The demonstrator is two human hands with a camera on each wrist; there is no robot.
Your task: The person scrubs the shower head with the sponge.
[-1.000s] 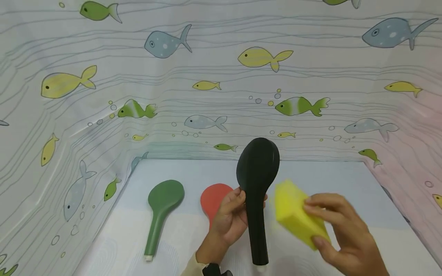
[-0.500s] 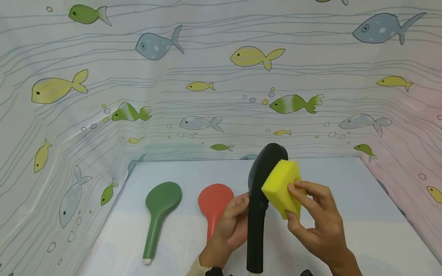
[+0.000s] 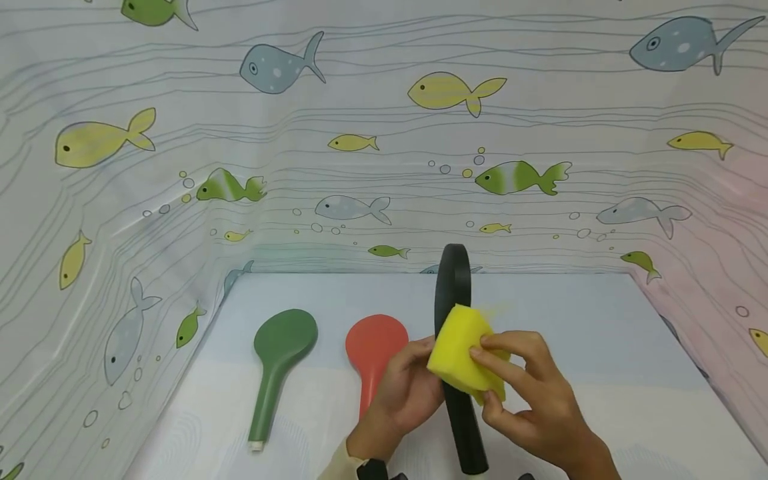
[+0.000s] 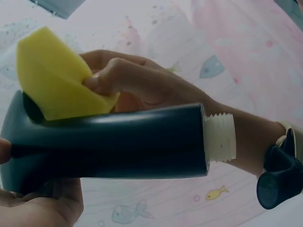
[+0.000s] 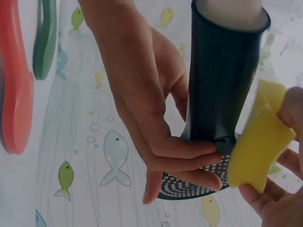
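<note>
Your left hand (image 3: 403, 393) grips the black plastic shower head (image 3: 456, 347) upright above the tabletop (image 3: 600, 347), while your right hand (image 3: 528, 400) pinches the yellow sponge (image 3: 459, 350) against its neck. Wiping looks underway; the green shower head (image 3: 277, 363) and the red shower head (image 3: 372, 353) lie untouched on the left.

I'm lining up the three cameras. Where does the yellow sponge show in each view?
Head: yellow sponge low centre, against the black shower head.
Left wrist: sponge upper left, atop the black body.
Right wrist: sponge right edge, beside the nozzle face.
Shared landmark: the black shower head.
</note>
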